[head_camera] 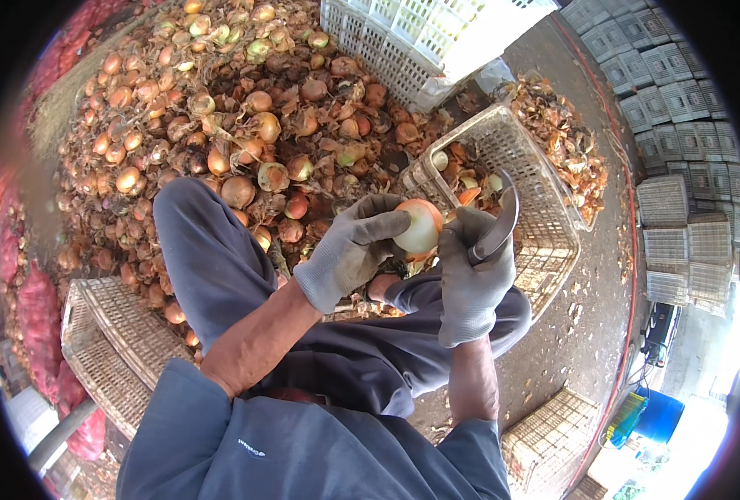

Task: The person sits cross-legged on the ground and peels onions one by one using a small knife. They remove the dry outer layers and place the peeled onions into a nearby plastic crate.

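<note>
My left hand (360,247), in a grey work glove, holds a partly peeled onion (418,226) by its left side, in front of my knees. The onion's near side shows pale flesh, and orange skin remains at its upper right. My right hand (477,269), also gloved, grips a knife with a curved blade (501,225), the blade pointing up and away from the onion. The right fingers and thumb are close against the onion's right side; the knife's handle is mostly hidden in the glove. Beyond the hands lies a large heap of unpeeled onions (238,190).
A plastic crate (548,250) with onions and skins stands just beyond my right hand. White crates (382,56) stand farther off, beside a pile of skins (557,125). More crates are at the left (126,331) and lower right (551,431). Red mesh sacks (38,325) lie far left.
</note>
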